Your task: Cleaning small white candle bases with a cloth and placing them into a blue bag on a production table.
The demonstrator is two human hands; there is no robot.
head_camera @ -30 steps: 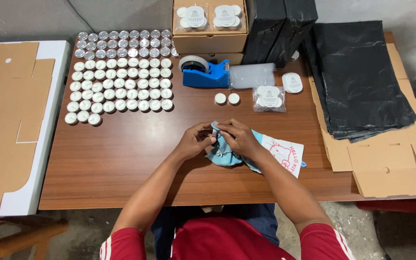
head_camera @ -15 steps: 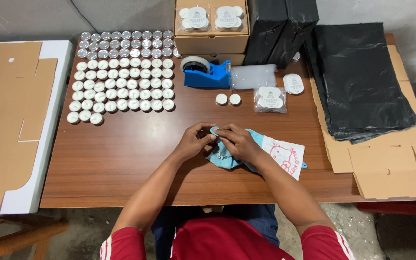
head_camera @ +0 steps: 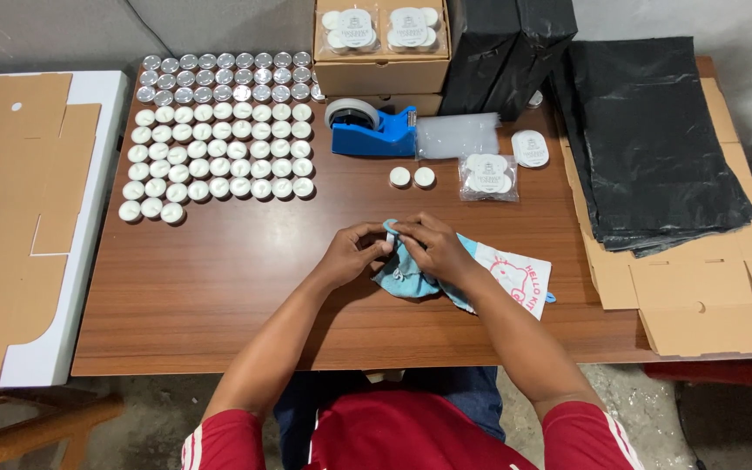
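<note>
Centrally, near the desk's point(head_camera: 219, 296) front edge, left hand point(head_camera: 352, 254) and right hand point(head_camera: 433, 248) meet over a light-blue cloth pouch point(head_camera: 406, 280) — fingers of both pinched shut on its upper corner, the rest lying under the right palm — with two loose tealights point(head_camera: 412, 177) beyond.

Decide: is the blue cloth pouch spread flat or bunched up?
Bunched at its top: both hands, left and right, gather the pouch; its white end lies flat.
</note>
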